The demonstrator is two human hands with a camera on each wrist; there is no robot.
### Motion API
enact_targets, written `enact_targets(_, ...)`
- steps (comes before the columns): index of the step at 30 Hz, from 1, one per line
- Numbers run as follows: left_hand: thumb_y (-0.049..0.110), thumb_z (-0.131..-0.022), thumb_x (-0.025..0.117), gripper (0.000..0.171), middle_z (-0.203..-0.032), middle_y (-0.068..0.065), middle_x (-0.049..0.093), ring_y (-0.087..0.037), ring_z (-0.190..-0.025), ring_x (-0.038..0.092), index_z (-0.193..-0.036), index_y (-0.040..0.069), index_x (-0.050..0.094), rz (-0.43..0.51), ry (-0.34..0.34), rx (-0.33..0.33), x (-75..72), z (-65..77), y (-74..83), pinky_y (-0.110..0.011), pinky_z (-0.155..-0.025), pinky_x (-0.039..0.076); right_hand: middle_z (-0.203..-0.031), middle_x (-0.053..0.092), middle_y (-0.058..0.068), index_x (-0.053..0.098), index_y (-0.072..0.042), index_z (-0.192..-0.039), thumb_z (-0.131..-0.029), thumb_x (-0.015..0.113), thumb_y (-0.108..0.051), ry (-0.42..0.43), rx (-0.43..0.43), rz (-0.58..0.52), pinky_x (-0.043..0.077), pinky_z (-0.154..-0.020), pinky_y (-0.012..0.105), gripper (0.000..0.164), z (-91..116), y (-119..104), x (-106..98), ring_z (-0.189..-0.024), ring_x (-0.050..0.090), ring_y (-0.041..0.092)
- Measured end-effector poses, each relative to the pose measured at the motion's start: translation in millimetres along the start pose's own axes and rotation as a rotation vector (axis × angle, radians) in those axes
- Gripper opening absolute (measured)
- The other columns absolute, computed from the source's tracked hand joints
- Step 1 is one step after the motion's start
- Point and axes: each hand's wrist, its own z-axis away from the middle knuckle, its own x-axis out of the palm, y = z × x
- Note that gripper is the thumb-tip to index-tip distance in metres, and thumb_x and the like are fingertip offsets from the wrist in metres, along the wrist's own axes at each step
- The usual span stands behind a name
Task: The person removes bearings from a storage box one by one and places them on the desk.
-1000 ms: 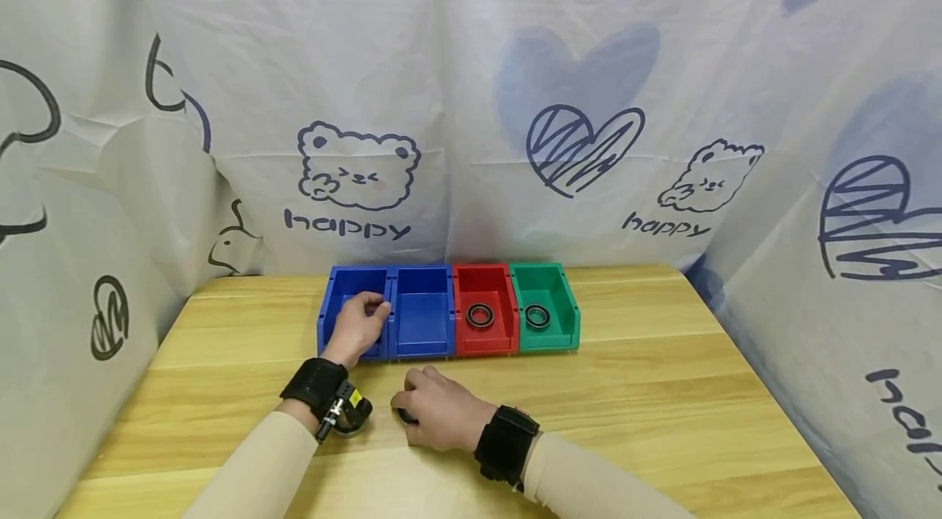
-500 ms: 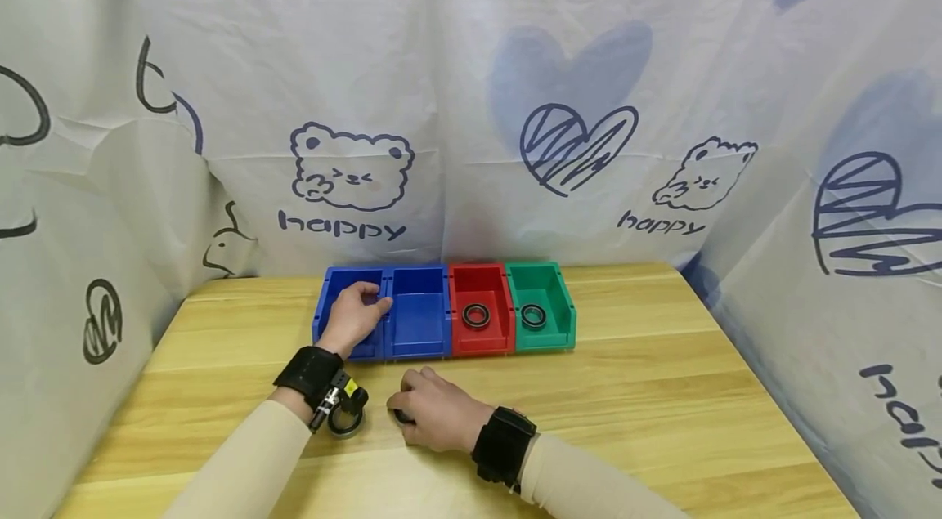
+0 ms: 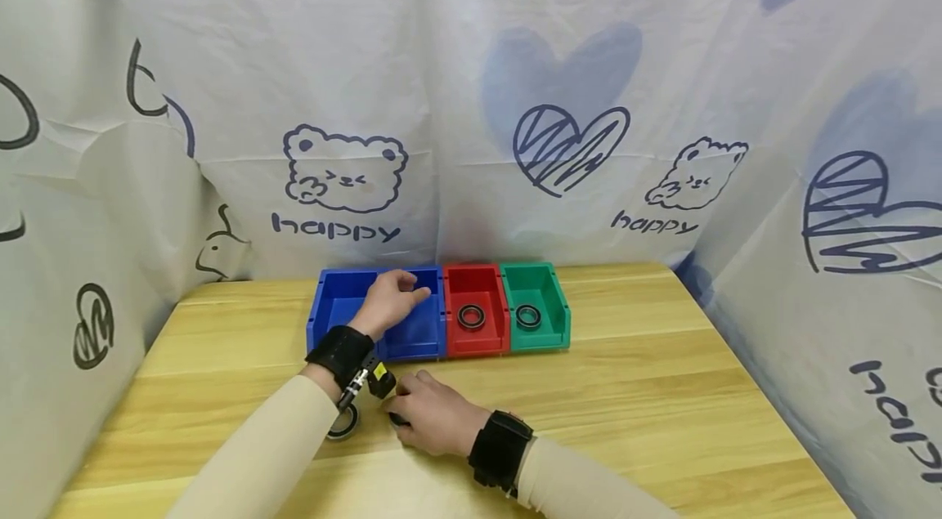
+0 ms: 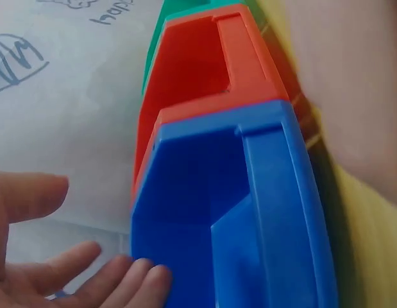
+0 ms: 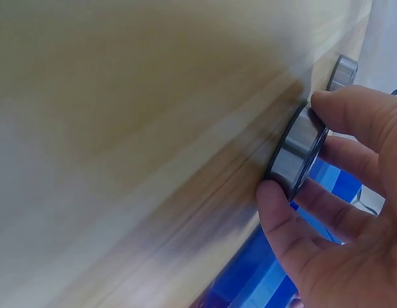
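My left hand point(image 3: 388, 303) hangs over the right blue bin point(image 3: 415, 339), fingers loosely bent with nothing between them; the left wrist view shows them by that bin's side. On the table in front of the bins, my right hand point(image 3: 437, 417) pinches a ball bearing point(image 5: 297, 151) by its outer rim between thumb and fingertips. The bearing lies close on the wood. A second bearing point(image 3: 355, 421) lies on the table further left, partly hidden under the left wrist in the head view. The left blue bin point(image 3: 334, 286) is partly covered by the left hand and wrist.
To the right of the blue bins, joined in one row, are a red bin point(image 3: 471, 282) with one bearing point(image 3: 460, 318) and a green bin point(image 3: 533, 282) with another bearing point(image 3: 518, 318). A printed cloth point(image 3: 471, 53) hangs behind the wooden table point(image 3: 633, 396).
My left hand has moved right, from over the left blue bin to over the right one. The right hand keeps its grip on the bearing in much the same place. The head view has shifted slightly.
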Motion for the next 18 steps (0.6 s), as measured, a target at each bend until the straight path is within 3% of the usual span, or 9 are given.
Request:
enact_targets(4,0.026,-0.092,0.065,0.053,-0.129,-0.022,0.052,-0.035,-0.112,0.056,-0.131,-0.005,0.049,0.108,-0.105,-0.105,10.4,-9.5,-0.3,-0.044,-0.091,0.05,-0.116,0.056,-0.003,0.064,-0.027,-0.123,-0.09,0.067,-0.032,-0.001,0.008,-0.013,0.043,-0.078,0.021,0.033,3,0,1,-0.092,0.048,0.011)
enact_targets(9,0.023,-0.09,0.067,0.053,-0.128,-0.023,0.051,-0.037,-0.113,0.056,-0.129,-0.007,0.047,0.199,-0.17,-0.201,20.2,-16.6,-2.1,-0.042,-0.086,0.052,-0.116,0.058,-0.003,0.063,-0.027,-0.119,-0.09,0.067,-0.033,0.013,0.002,0.003,0.045,-0.082,0.023,0.03,4,-1,1,-0.095,0.05,0.011)
enact_targets(13,0.019,-0.09,0.067,0.049,-0.13,-0.024,0.05,-0.039,-0.115,0.055,-0.127,-0.008,0.049,0.252,-0.19,-0.236,25.5,-18.9,-2.4,-0.047,-0.088,0.05,-0.115,0.059,-0.004,0.063,-0.025,-0.118,-0.09,0.067,-0.032,0.035,-0.019,0.028,0.045,-0.088,0.025,0.029,5,-1,1,-0.102,0.052,0.012)
enact_targets(18,0.016,-0.09,0.067,0.035,-0.131,-0.024,0.049,-0.04,-0.116,0.054,-0.113,-0.008,0.056,0.29,-0.193,-0.247,32.8,-19.4,-1.5,-0.051,-0.089,0.049,-0.118,0.058,-0.004,0.063,-0.023,-0.117,-0.091,0.066,-0.031,0.048,-0.039,0.049,0.041,-0.098,0.028,0.027,6,-1,2,-0.114,0.05,0.014)
